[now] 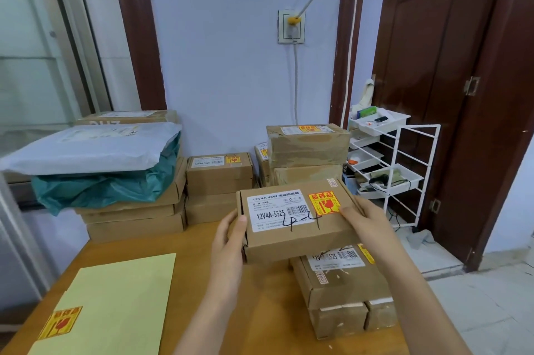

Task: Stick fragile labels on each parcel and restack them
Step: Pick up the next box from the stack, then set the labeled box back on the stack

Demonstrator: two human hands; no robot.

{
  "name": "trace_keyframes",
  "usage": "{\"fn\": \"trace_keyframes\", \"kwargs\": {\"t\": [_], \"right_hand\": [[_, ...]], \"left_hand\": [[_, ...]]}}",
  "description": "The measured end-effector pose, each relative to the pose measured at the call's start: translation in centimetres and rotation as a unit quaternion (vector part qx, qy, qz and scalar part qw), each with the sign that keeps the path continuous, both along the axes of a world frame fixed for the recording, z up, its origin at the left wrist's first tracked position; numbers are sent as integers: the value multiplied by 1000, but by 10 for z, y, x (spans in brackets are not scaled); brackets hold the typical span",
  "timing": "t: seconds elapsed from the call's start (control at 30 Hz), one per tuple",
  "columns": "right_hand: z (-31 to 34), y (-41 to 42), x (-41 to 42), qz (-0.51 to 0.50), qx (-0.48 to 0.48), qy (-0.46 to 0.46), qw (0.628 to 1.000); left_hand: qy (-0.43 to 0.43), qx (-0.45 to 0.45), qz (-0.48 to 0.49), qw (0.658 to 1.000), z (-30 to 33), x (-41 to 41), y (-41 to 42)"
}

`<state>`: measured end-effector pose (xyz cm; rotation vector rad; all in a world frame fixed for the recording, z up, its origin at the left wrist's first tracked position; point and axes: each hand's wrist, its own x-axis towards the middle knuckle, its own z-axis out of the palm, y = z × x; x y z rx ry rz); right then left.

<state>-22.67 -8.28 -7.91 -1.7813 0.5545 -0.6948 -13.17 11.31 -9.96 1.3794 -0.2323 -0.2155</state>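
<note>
I hold a flat cardboard parcel [300, 236] in the air above the table, with a white address label and a yellow-red fragile label [324, 203] on its top. My left hand [231, 234] grips its left edge. My right hand [365, 220] grips its right edge, thumb beside the fragile label. Directly below lies a stack of labelled parcels [344, 288] at the table's right edge. A pale yellow backing sheet [115, 305] with one fragile sticker [60, 323] left on it lies at the front left.
Labelled brown boxes [219, 178] and a taller pile [307, 152] stand against the back wall. At back left, a grey and a teal mailer bag [95, 169] lie on more boxes. A white wire rack [387, 169] stands right of the wooden table [202, 242].
</note>
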Motion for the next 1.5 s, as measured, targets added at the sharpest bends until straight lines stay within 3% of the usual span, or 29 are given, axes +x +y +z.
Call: {"fn": "trace_keyframes", "kwargs": {"t": [0.33,0.67,0.87,0.97,1.13,1.5], "right_hand": [[12,24,47,97,71,-57,991],[21,43,111,82,64,-94,990],[38,46,143,38,-26,-125,991],[50,51,157,8,-98,-130,987],[58,56,182,8,-129,-108,986],[23,55,221,2,-157,-25,987]], "left_hand": [[46,-28,64,996,20,59,33],[49,-51,119,990,31,118,45],[43,-88,77,992,22,132,34],[68,-82,67,992,17,141,28],[116,-105,63,986,17,162,18],[141,-233,189,943,13,197,-9]]}}
